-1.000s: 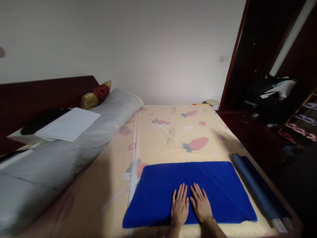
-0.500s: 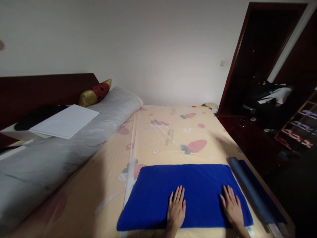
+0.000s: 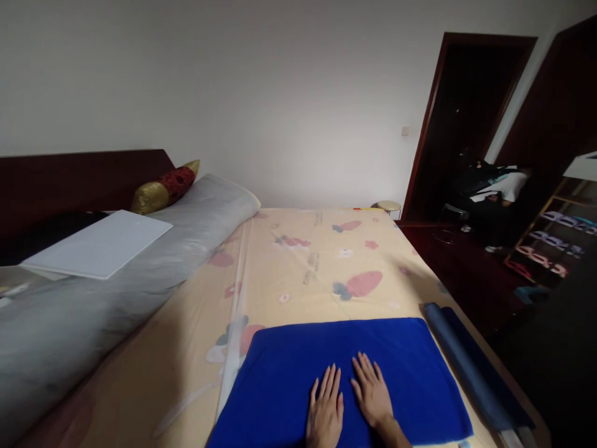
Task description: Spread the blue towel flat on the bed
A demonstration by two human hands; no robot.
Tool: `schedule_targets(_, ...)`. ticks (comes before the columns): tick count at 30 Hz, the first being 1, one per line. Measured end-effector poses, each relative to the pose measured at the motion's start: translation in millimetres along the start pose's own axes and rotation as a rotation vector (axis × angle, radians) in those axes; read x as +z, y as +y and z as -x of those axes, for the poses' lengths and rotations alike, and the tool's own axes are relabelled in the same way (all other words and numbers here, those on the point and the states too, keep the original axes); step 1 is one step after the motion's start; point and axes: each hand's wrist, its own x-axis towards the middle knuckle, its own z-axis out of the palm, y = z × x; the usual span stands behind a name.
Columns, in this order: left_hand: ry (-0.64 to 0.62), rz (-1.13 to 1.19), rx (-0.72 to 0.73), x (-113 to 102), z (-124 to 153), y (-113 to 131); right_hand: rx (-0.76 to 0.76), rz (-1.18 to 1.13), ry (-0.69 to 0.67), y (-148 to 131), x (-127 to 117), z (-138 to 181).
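A: What's around, starting from the left?

B: A dark headboard (image 3: 84, 168), with a white panel (image 3: 105, 242) lying in front of it, partly across a long grey bundle (image 3: 153, 280). A red and gold cushion (image 3: 170, 185) rests behind the bundle's far part. Next comes the bed sheet (image 3: 303, 267), pale with pink printed shapes.

A: And further right?

B: A small stool (image 3: 388, 205) past the far corner, then a dark doorway (image 3: 476, 112). On the bed's right side lie a lighter blue roll (image 3: 466, 364) and a darker roll (image 3: 492, 367), side by side. Past them a person (image 3: 506, 190) is bent over, near a rack (image 3: 527, 233) of slippers.

A: Does anything crowd the blue cloth (image 3: 289, 373)?

B: The lighter roll runs just beside its right edge, a strip of sheet between. The grey bundle is well apart on the left. The cloth lies flat on the sheet, its near left corner cut off by the frame.

A: And the hands?

B: Left hand (image 3: 325, 404) palm down on the cloth near its middle, fingers straight, grasping nothing. Right hand (image 3: 372, 395) just beside it, also flat, thumb slightly apart, likewise gripping nothing. Cloth shows between them and beyond the fingertips.
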Motion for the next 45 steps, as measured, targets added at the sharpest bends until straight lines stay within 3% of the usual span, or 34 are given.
schedule_targets(7, -0.016, 0.003, -0.030, -12.0, -0.5, 6.9, 0.350, 0.302, 0.175, 130.3, -34.8, 51.2)
schedule_targets(11, 0.003, -0.016, -0.024, -7.5, 0.2, 4.7, 0.422, 0.387, 0.202, 164.3, -37.9, 79.9)
schedule_targets(18, -0.021, -0.028, 0.005, -7.8, -1.9, 3.9, 0.440, 0.379, 0.194, 156.7, -40.0, 78.2)
schedule_targets(21, -0.067, -0.036, 0.037, -18.1, -0.7, -11.9, 0.433, 0.377, 0.199, 157.9, -40.1, 79.0)
schedule_targets(23, -0.093, -0.062, -0.028, -27.6, 6.3, -36.5, 0.427, 0.386, 0.201, 159.2, -39.1, 80.1)
schedule_targets(29, -0.178, -0.284, -0.481, -65.1, 64.9, -146.7, 0.407, 0.382, 0.239, 162.0, -34.4, 81.1)
schedule_targets(33, -0.228, -0.339, -0.505, -83.3, 98.3, -188.7, 0.386, 0.380, 0.270, 163.5, -29.9, 81.6)
schedule_targets(37, -0.210, -0.373, -0.494, -82.8, 104.4, -195.4, 0.388, 0.367, 0.268, 168.6, -25.8, 81.5)
schedule_targets(40, -0.115, -0.466, -0.504, -75.3, 98.5, -190.3, 0.382, 0.354, 0.297, 169.7, -24.5, 78.4)
schedule_targets(43, 0.029, -0.482, -0.484, -64.3, 80.6, -169.0, 0.331, 0.322, 0.320, 149.3, -23.4, 70.1)
schedule_targets(45, 0.099, -0.411, -0.380, -52.7, 59.9, -139.7, 0.241, 0.251, 0.272, 116.3, -20.0, 60.8)
